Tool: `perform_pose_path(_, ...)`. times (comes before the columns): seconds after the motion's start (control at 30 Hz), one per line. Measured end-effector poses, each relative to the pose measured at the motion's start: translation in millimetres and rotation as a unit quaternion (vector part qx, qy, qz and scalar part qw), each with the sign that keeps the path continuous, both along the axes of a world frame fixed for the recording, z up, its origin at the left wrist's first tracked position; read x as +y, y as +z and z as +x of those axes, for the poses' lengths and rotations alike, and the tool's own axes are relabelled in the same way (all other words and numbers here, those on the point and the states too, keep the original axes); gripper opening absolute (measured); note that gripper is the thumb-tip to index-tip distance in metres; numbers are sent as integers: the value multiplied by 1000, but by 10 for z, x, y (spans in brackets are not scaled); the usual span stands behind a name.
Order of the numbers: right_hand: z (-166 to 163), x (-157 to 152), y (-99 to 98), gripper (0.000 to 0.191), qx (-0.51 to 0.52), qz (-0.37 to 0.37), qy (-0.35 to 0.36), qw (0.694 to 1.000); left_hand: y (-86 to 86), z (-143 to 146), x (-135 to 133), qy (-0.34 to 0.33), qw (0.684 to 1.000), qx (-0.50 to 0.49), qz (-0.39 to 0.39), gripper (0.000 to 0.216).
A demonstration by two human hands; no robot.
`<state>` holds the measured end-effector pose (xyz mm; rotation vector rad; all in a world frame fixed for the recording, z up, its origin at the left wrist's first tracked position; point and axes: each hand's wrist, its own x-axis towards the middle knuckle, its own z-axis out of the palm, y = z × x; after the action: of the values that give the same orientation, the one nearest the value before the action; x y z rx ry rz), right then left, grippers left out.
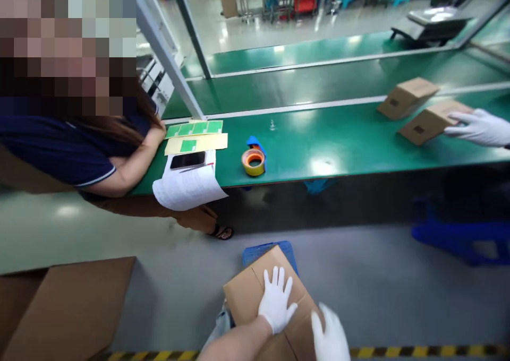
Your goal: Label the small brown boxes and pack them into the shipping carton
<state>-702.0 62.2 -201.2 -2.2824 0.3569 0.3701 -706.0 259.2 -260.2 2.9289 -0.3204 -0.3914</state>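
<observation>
A brown cardboard carton (244,295) with folded-down top flaps sits low in front of me, partly over a blue plastic stool or crate (290,255). My left hand (275,302), in a white glove, lies flat on the carton's top with its fingers spread. At the carton's right edge is my right hand (331,333), also gloved in white. Its thumb and fingers are apart, and it is slightly blurred. Whether it touches the carton's side I cannot tell.
On the green bench (295,154) lie a tape dispenser (254,161), green labels (195,128), papers (187,188) and a phone (188,160). A person (119,164) leans there at left. Another person's gloved hand (478,127) touches one small box (432,119). A large carton (75,302) stands lower left.
</observation>
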Motion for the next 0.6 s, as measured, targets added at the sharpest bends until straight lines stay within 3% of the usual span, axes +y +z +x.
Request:
perform_pose_path(0.1,1793,568,1278,59,-89,61,74,991,-6,56,70,9,999,-10,-31,80)
perform_pose_path(0.17,2903,1208,1911,57,-129,88,117,981,-53,55,82,14,998,-21,-50,79)
perform_pose_path(0.23,3767,1903,2226,64,-80,134,141,978,-104,27,77,19,997,-34,-62,77)
perform_pose_path(0.3,4325,2496,2275,78,-41,116,139,983,-146,-7,72,23,997,-39,-68,76)
perform_pose_path(0.37,4574,2858,2189,66,-25,4,150,988,-178,-29,75,27,996,-36,-75,76)
perform_pose_path(0.43,4539,2908,2085,40,0,-46,131,990,-199,-23,87,29,996,-26,-84,77)
perform_pose_path(0.5,4250,2635,2023,26,70,60,88,992,-198,12,103,27,995,-9,-91,77)
perform_pose_path(0.57,3735,2117,1989,24,168,244,36,954,-156,67,121,25,995,17,-90,78)
perform_pose_path(0.6,3406,1813,1967,26,206,303,7,931,-115,97,130,23,995,32,-88,78)
